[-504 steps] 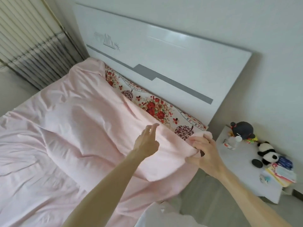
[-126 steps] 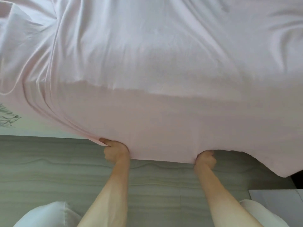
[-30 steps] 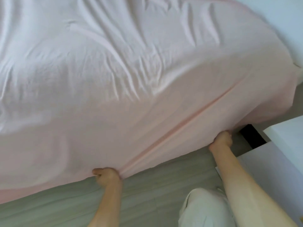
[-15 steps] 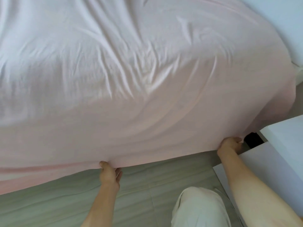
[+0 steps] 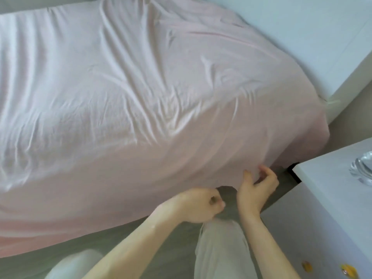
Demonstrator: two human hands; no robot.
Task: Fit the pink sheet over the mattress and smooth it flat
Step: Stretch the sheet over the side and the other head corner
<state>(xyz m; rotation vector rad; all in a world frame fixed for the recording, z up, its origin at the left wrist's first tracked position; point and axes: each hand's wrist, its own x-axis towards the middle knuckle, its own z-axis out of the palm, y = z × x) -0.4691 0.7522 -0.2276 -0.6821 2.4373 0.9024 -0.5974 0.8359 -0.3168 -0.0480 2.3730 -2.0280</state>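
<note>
Beside the bed, from the head view, the pink sheet (image 5: 141,97) covers the mattress, rumpled on top, its hem hanging down the near side. The left hand (image 5: 198,204) is a fist, apparently empty. The right hand (image 5: 257,190) is loosely spread, fingertips brushing the drape. The cloth looks light and limp, and I'd judge it best pinched at the hem.

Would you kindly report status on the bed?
Left hand fisted, empty; right hand open at edge of pink sheet. Sheet draped down side, top wrinkled. Nightstand close on right.
</note>
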